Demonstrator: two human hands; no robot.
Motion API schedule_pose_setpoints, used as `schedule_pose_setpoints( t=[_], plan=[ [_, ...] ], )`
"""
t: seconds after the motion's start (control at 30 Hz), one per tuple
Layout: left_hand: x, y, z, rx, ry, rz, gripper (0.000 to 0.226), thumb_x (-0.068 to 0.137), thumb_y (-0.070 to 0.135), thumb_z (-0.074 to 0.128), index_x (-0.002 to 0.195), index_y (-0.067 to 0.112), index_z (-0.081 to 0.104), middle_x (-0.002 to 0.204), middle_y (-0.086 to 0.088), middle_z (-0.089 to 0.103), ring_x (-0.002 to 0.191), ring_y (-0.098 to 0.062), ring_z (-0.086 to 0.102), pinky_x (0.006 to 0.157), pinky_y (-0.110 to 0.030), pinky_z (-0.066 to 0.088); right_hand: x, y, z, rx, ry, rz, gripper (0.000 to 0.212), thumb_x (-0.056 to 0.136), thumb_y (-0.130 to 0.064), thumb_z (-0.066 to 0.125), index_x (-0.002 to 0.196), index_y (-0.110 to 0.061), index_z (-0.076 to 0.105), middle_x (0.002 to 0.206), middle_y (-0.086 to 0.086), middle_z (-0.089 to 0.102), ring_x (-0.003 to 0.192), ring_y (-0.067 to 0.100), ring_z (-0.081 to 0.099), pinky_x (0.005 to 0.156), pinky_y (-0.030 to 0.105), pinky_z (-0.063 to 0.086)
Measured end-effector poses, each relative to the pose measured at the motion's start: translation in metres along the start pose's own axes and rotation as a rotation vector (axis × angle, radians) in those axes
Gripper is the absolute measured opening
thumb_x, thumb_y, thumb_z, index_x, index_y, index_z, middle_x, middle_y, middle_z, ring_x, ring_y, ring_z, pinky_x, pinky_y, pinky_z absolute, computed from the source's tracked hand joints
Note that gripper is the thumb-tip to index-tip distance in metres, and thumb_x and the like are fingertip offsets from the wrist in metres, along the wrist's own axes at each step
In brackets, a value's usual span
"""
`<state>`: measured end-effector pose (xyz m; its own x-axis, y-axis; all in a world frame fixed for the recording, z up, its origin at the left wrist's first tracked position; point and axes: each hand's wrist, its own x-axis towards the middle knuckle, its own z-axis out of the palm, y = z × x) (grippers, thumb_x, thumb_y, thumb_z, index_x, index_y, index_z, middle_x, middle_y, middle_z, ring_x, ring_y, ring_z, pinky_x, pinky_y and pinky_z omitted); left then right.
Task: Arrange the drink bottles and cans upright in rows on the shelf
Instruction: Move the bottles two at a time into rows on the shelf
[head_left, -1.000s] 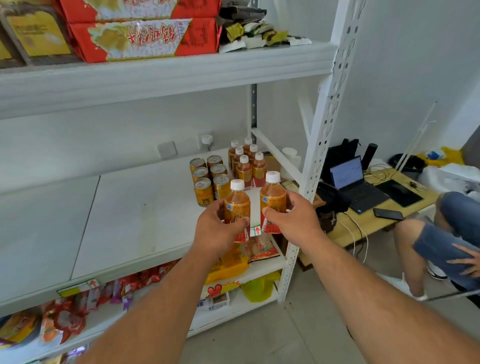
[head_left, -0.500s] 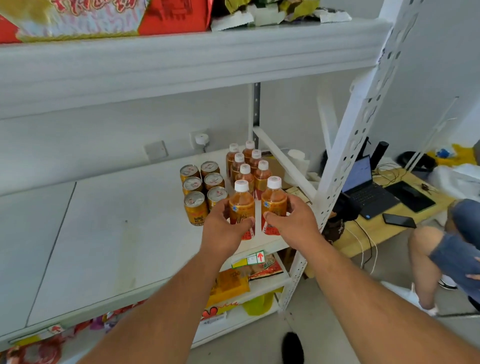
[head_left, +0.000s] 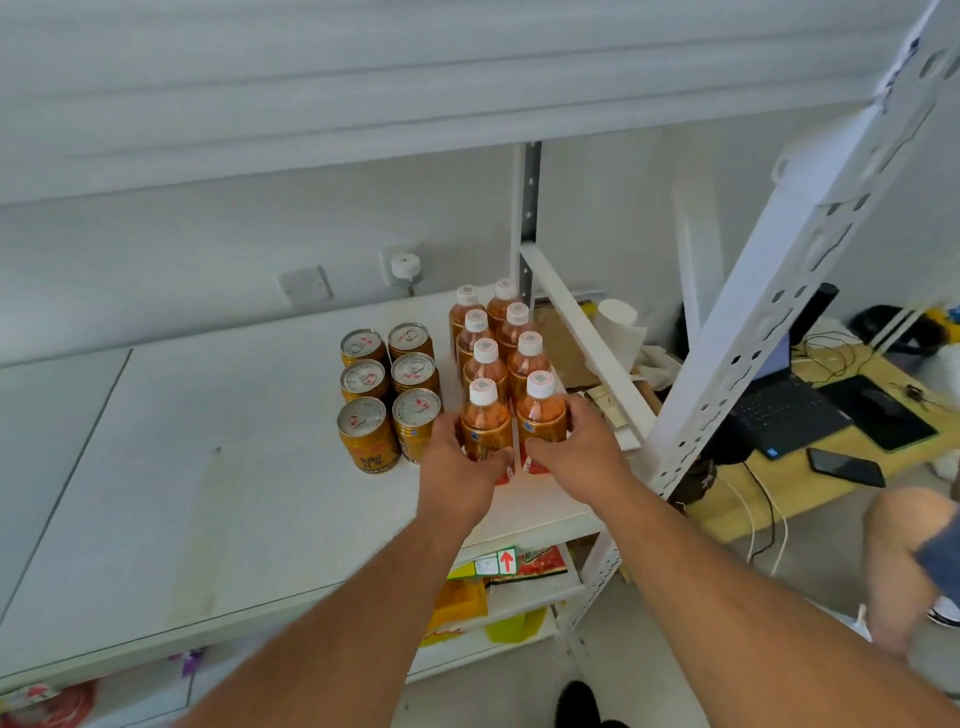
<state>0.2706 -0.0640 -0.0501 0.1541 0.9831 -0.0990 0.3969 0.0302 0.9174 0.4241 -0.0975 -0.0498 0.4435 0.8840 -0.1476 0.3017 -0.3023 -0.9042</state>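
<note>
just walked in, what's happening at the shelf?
A person is stocking drinks on the white shelf. The left hand grips one tea bottle and the right hand grips another, both upright at the front of two bottle rows running to the back. Beside them on the left, six gold cans stand upright in two rows. Whether the held bottles touch the shelf can't be told.

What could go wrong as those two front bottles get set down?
Left hand and right hand each grip a bottle tight behind the standing bottle rows; a push too far could topple them. The left knuckles sit close to the front can and might knock it.
</note>
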Motion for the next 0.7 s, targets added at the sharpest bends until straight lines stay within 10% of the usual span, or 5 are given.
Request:
schedule_pose_setpoints(
  t=[0.23, 0.37, 0.7],
  plan=[
    [0.011, -0.005, 0.014, 0.001, 0.029, 0.002, 0.06, 0.074, 0.015, 0.084, 0.113, 0.031, 0.042, 0.102, 0.014, 0.06, 0.081, 0.011, 0.06, 0.065, -0.011, 0.051, 0.011, 0.009, 0.006, 0.009, -0.035, 0.005, 0.062, 0.071, -0.016, 0.087, 0.124, -0.029, 0.057, 0.114, -0.01, 0.066, 0.106, 0.013, 0.064, 0.092, 0.035, 0.054],
    [0.011, -0.01, 0.019, 0.028, 0.035, -0.008, 0.061, 0.074, 0.023, 0.085, 0.117, 0.036, 0.044, 0.111, 0.016, 0.059, 0.1, -0.006, 0.062, 0.087, -0.037, 0.056, 0.008, 0.009, 0.004, 0.01, -0.04, -0.002, 0.062, 0.076, -0.017, 0.085, 0.132, -0.025, 0.057, 0.114, -0.015, 0.064, 0.104, 0.007, 0.06, 0.092, 0.029, 0.048],
    [0.009, -0.011, 0.023, 0.23, 0.07, -0.047, 0.04, 0.091, 0.023, 0.066, 0.127, 0.029, 0.052, 0.12, 0.008, 0.064, 0.107, -0.017, 0.062, 0.083, -0.029, 0.051, 0.01, 0.009, 0.012, -0.063, 0.033, 0.037, 0.055, 0.081, -0.024, 0.082, 0.131, -0.023, 0.058, 0.125, -0.002, 0.066, 0.114, 0.018, 0.061, 0.09, 0.032, 0.044]
  ],
)
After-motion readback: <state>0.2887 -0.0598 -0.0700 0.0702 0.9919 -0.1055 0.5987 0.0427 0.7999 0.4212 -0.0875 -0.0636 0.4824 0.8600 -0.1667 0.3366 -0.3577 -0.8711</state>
